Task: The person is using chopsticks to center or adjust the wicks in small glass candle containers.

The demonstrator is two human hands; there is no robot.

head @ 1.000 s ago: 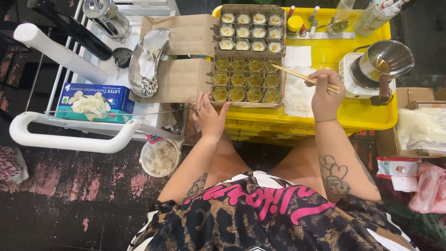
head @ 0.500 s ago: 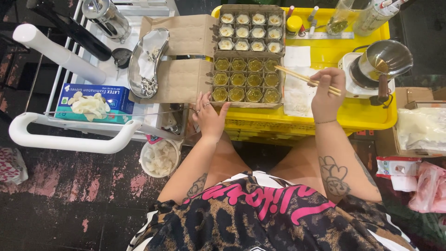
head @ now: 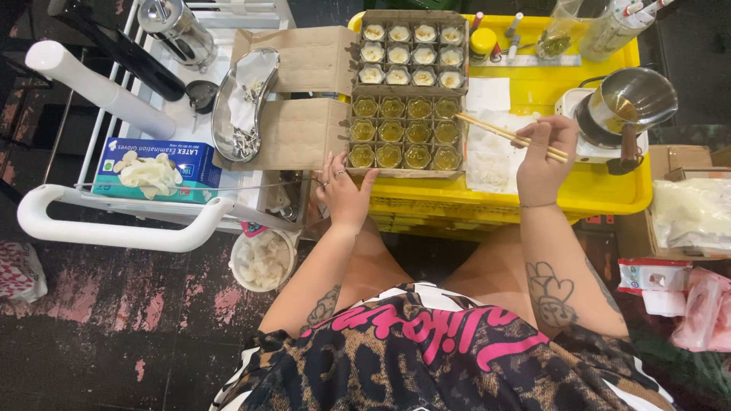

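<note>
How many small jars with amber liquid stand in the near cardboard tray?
12 amber jars, in three rows of four, fill the near cardboard tray. The chopsticks in the right hand reach over the right-hand column; none seem hidden.

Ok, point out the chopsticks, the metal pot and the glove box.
chopsticks (head: 502,134), head view, middle of the sticks.
metal pot (head: 636,99), head view, its side wall.
glove box (head: 186,158), head view, blue top face.
</note>
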